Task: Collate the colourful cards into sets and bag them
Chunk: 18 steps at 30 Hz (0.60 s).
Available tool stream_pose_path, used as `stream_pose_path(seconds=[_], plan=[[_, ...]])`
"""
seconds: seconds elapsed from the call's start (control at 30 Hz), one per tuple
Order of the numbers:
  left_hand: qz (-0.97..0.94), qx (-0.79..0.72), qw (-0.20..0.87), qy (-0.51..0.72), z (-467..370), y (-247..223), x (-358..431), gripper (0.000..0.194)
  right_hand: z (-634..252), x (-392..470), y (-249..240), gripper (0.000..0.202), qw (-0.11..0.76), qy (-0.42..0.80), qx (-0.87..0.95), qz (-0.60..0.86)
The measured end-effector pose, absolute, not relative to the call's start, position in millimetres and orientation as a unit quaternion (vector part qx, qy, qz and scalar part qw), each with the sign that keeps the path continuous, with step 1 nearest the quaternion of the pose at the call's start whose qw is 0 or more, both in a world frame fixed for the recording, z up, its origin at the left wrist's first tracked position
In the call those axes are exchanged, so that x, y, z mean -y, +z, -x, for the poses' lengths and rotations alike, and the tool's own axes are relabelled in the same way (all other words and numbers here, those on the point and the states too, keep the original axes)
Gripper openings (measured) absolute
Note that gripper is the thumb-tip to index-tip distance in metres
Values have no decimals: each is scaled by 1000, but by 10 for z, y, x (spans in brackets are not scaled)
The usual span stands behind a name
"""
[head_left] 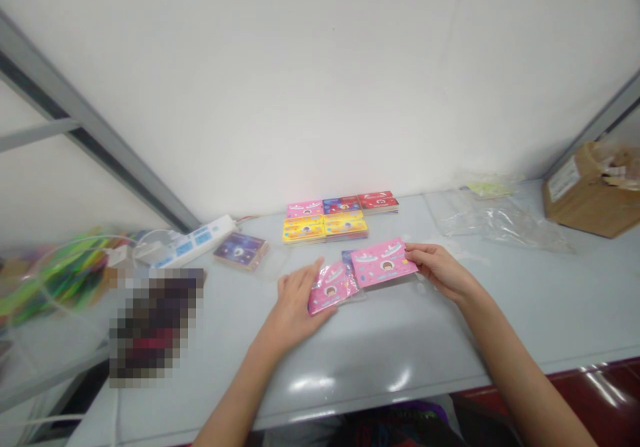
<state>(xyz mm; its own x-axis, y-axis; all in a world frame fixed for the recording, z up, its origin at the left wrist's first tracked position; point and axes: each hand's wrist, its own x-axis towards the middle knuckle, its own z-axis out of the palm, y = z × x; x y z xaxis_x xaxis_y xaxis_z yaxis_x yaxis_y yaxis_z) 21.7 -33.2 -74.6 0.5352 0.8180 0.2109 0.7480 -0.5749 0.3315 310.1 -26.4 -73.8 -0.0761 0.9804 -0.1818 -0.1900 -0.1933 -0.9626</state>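
Note:
My left hand (301,304) grips a clear plastic packet (333,286) with a pink card inside, low over the table. Between the thumb and fingers of my right hand (434,267) is the right edge of another pink card (384,262). That card's left end meets the packet's right side, where a bit of blue shows behind it. Behind both hands stand card stacks in two rows: a pink stack (305,208), a blue-and-red stack (341,205) and a red stack (379,201) at the back, two yellow stacks (304,228) in front.
A dark blue card stack (241,250) lies at the left beside a white power strip (200,240). Clear plastic bags (520,220) and a cardboard box (593,194) are at the right. Colourful strips (65,274) and a pixelated dark patch (155,327) are at far left.

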Motion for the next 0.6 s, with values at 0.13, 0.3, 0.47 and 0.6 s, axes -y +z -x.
stream_pose_path(seconds=[0.13, 0.3, 0.47, 0.6], plan=[[-870, -452, 110, 165, -223, -735, 338, 77, -3122, 235, -743, 19, 536, 593, 383, 463], [-872, -448, 113, 161, -218, -750, 331, 82, -3114, 226, -757, 17, 541, 600, 368, 460], [-871, -451, 118, 153, -211, -751, 331, 86, -3043, 238, -782, 15, 481, 630, 388, 470], [-868, -455, 124, 153, -218, -741, 338, 80, -2981, 238, -793, 19, 481, 643, 395, 447]])
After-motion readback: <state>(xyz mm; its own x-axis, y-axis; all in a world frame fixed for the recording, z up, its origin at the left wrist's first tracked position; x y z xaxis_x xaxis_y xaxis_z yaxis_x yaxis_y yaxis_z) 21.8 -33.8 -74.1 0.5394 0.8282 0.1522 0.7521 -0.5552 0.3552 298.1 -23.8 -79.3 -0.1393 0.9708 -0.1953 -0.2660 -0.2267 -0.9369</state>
